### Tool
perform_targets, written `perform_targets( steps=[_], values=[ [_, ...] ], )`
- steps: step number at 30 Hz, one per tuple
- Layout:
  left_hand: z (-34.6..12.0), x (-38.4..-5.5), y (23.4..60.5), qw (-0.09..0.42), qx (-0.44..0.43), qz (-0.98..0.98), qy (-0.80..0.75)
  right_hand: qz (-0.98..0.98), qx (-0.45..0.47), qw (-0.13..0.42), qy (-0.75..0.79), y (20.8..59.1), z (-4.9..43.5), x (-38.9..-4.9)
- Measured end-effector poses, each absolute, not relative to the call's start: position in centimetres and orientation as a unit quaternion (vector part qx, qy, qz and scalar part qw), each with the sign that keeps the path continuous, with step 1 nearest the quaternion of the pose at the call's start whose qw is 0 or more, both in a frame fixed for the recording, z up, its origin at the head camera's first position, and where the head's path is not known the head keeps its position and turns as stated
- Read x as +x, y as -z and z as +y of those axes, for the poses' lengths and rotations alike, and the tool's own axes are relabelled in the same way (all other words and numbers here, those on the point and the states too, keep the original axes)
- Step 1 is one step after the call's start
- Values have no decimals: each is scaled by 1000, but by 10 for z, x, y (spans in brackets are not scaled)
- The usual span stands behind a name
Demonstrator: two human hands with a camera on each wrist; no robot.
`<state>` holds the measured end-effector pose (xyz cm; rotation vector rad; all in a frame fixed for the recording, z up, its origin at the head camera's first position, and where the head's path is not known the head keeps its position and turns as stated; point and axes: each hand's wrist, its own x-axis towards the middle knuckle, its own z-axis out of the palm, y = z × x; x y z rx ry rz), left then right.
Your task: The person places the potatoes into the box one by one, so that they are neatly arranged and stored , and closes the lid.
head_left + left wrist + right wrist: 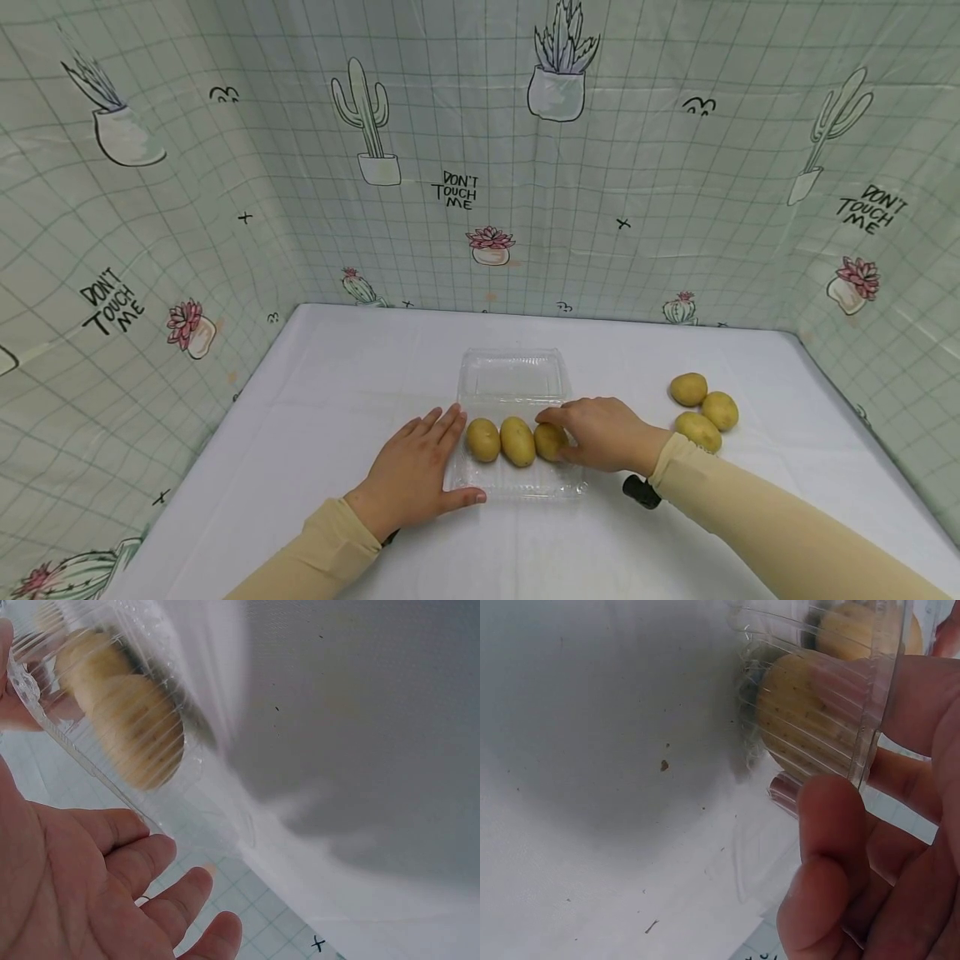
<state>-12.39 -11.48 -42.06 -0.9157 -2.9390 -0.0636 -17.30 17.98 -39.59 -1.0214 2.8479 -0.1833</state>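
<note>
Rightmost potato in the clear container: partly covered by the right hand, head view. Black object: partly hidden by the right sleeve; identity uncertain. Left sleeve: cropped by bottom edge. Left hand: palm cropped, left wrist view. Dark specks, right wrist view: too small to identify.

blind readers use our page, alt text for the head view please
A right hand grips the rightmost potato in a row of three inside an open clear plastic container, while the left hand rests at its left edge. Three more potatoes lie to the right on a white tablecloth, before a cactus-print backdrop.
</note>
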Motion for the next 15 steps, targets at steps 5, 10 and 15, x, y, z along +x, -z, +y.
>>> perform_targets(
  steps=[5,10,15],
  values=[
    [-115,-124,421,34,-299,-954,20,938,-338,55,60,396,180,-173],
    [-115,-124,421,34,-299,-953,24,937,-340,53,58,395,180,-172],
    [-115,-124,421,35,-299,-953,25,938,-340,48,53,395,180,-172]
  ],
)
